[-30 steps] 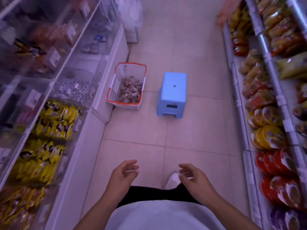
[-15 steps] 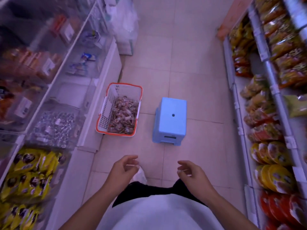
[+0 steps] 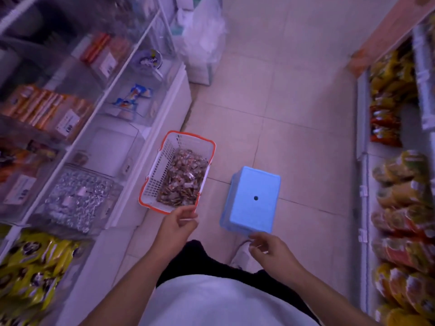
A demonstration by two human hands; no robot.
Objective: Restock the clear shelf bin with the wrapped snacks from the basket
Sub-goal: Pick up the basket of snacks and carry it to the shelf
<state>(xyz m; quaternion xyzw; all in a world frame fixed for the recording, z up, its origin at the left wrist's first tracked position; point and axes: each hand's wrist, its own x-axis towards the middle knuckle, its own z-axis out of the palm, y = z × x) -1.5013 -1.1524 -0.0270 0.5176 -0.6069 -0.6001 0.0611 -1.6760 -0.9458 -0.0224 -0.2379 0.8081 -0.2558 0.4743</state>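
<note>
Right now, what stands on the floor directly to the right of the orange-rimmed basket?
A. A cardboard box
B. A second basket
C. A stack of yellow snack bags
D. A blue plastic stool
D: a blue plastic stool stands on the tiled floor beside the basket, which holds the wrapped snacks; no box, second basket or stack of bags sits there.

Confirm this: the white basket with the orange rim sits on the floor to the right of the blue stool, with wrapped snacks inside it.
Not quite. In the head view the basket sits to the left of the blue stool, against the left-hand shelving. The rest holds: it is on the floor with wrapped snacks inside.
</note>
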